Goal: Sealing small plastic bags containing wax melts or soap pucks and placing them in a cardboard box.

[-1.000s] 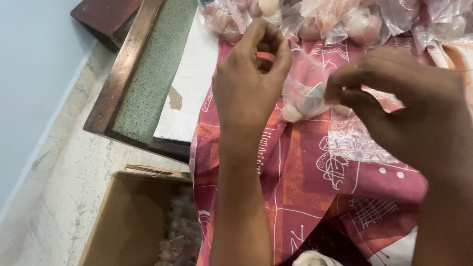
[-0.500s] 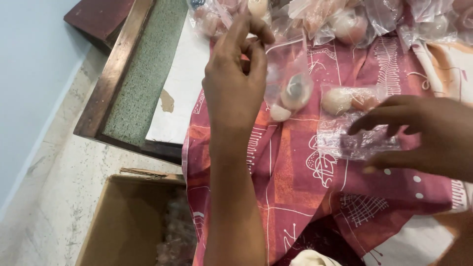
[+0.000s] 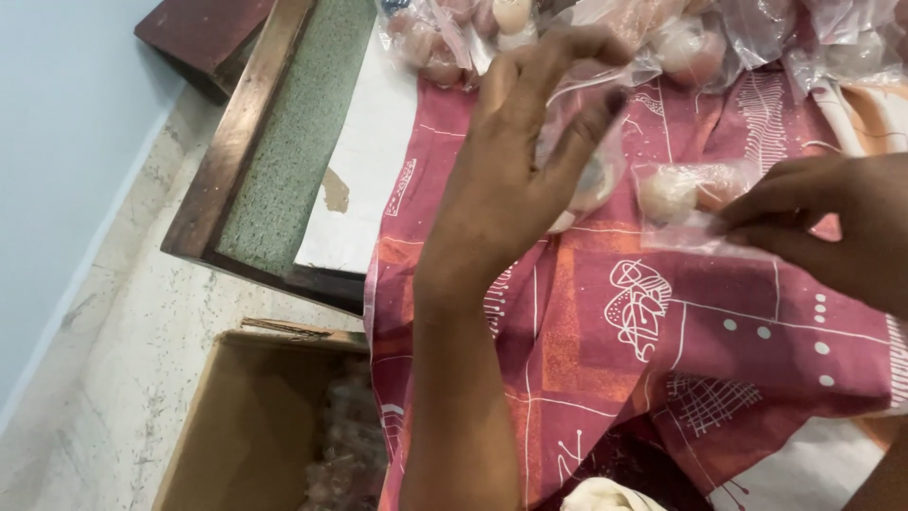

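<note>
a person's left hand (image 3: pixel 525 180) is raised over a red patterned cloth (image 3: pixel 643 378), thumb and fingers pinched on a clear bag (image 3: pixel 591 142) with a pale round stone showing through below the thumb. the right hand (image 3: pixel 832 227) comes in from the right edge, fingertips clamped on the rim of a second clear bag (image 3: pixel 690 213) that lies on the cloth and holds a whitish-pink stone (image 3: pixel 668 193). the two bags sit just beside each other, near the middle of the cloth; whether they touch cannot be told.

along the top edge of the cloth lies a heap of more bagged stones (image 3: pixel 681 38), pink and white. to the left, a wooden-framed board (image 3: pixel 284 142) with a green speckled face rests on the pale stone floor (image 3: pixel 123 322), beside a white sheet. below it stands an open cardboard box (image 3: pixel 246 426) with more clear packets inside. a pale blue wall runs up the left side.
</note>
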